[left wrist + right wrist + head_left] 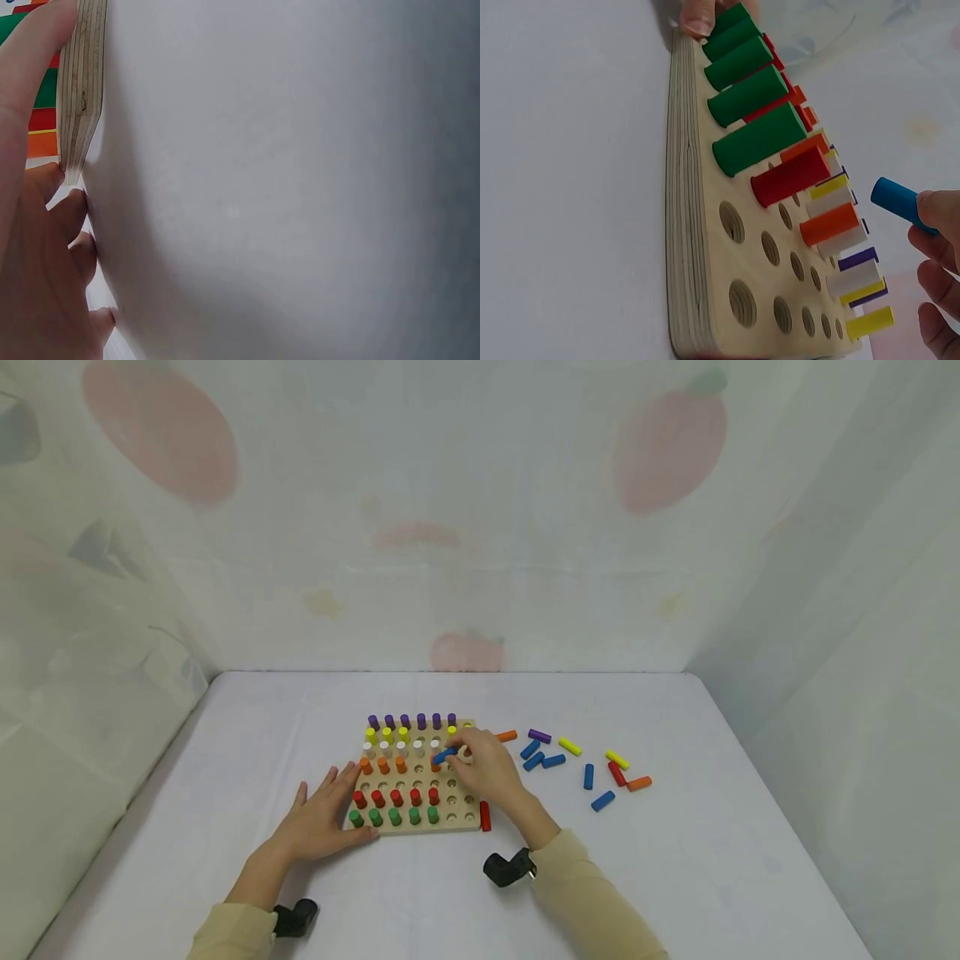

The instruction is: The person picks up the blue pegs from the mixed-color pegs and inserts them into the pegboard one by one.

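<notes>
A wooden pegboard lies on the white table, with rows of upright pegs in green, red, orange, white, yellow and purple. My right hand is over its right half, pinching a blue peg between thumb and fingers. The peg is tilted, above the board's surface in the right wrist view. Bare holes show near the board's right side, among them one hole at the near corner. At the left edge rests my left hand, fingers extended and spread, thumb touching the near left corner by the green pegs.
Loose pegs lie scattered right of the board: several blue pegs, a purple peg, two yellow pegs, a red peg and orange pegs. Another red peg lies against the board's right edge. Pale curtains surround the table.
</notes>
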Tool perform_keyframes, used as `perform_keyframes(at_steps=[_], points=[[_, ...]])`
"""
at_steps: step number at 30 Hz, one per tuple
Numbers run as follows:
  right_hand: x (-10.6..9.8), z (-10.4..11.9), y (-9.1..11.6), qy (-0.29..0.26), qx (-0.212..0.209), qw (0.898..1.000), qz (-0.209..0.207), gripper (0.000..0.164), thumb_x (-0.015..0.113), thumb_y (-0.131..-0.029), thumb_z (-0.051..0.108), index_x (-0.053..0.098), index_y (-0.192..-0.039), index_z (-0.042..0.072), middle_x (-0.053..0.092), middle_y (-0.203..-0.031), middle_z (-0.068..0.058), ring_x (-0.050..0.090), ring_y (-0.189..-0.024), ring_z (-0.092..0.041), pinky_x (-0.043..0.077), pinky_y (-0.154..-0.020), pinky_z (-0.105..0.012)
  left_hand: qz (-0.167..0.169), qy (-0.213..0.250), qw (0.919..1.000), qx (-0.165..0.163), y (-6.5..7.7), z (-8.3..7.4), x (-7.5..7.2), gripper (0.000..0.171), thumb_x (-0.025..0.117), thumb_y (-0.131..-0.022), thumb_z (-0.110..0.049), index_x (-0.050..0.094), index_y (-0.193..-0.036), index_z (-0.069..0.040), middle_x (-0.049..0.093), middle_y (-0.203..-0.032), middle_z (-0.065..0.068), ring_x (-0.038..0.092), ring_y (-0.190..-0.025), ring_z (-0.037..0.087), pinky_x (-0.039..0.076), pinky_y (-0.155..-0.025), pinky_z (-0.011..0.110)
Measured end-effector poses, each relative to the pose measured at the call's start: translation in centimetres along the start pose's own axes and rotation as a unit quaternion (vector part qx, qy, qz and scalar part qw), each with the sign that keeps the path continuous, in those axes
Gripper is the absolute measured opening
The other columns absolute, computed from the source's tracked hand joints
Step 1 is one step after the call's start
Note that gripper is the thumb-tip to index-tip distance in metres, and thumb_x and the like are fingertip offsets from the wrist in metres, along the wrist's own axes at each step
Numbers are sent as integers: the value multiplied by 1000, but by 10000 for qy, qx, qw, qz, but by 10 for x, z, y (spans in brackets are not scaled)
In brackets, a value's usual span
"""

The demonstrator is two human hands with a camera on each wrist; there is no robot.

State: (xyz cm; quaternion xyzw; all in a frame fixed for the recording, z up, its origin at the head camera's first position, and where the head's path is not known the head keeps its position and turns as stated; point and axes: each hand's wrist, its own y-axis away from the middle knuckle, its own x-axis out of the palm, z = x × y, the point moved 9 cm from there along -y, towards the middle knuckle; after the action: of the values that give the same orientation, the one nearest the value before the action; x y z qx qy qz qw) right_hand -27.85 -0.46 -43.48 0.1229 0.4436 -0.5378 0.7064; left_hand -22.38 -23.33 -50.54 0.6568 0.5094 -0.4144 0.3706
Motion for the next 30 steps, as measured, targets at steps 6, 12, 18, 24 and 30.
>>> perform_keyframes(at_steps=[6, 12, 18, 24, 30], points=[[5, 12, -6, 56, -147, 9999, 36, 18, 64, -87, 21, 64, -104, 16, 64, -99, 5, 57, -85, -14, 46, -71, -18, 0, -4, 10000, 27, 0, -2, -1, 108, 63, -66, -71, 18, -148, -17, 25, -151, 13, 17, -138, 39, 3, -104, 68], [15, 22, -9, -3, -261, 9995, 170, 19, 62, -89, 21, 63, -107, 18, 62, -105, 5, 54, -86, -8, 47, -73, -16, 8, -9, 10000, 15, 0, -2, 0, 108, 63, -66, -71, 19, -148, -16, 25, -151, 13, 18, -138, 40, 3, -103, 69], [27, 31, -13, -157, -452, 9986, 243, 24, 62, -88, 20, 61, -113, 18, 60, -103, 5, 55, -86, -11, 45, -70, -12, -9, -38, 10000, 22, -1, 0, 0, 108, 62, -66, -71, 19, -148, -17, 26, -151, 13, 18, -138, 40, 4, -103, 69], [38, 45, -16, -174, -590, 9975, 356, 24, 62, -89, 21, 59, -112, 18, 61, -104, 6, 56, -90, -8, 46, -72, -10, -2, -54, 10000, 22, -1, 1, 1, 108, 62, -66, -72, 19, -148, -18, 26, -151, 13, 18, -138, 40, 5, -102, 70], [46, 58, -19, -132, -749, 9960, 467, 23, 61, -88, 19, 61, -112, 16, 61, -107, 7, 56, -89, -6, 45, -74, -9, 46, -1, 10000, 3, -1, -1, 1, 108, 62, -66, -72, 19, -148, -17, 25, -151, 13, 17, -138, 40, 3, -103, 69]])
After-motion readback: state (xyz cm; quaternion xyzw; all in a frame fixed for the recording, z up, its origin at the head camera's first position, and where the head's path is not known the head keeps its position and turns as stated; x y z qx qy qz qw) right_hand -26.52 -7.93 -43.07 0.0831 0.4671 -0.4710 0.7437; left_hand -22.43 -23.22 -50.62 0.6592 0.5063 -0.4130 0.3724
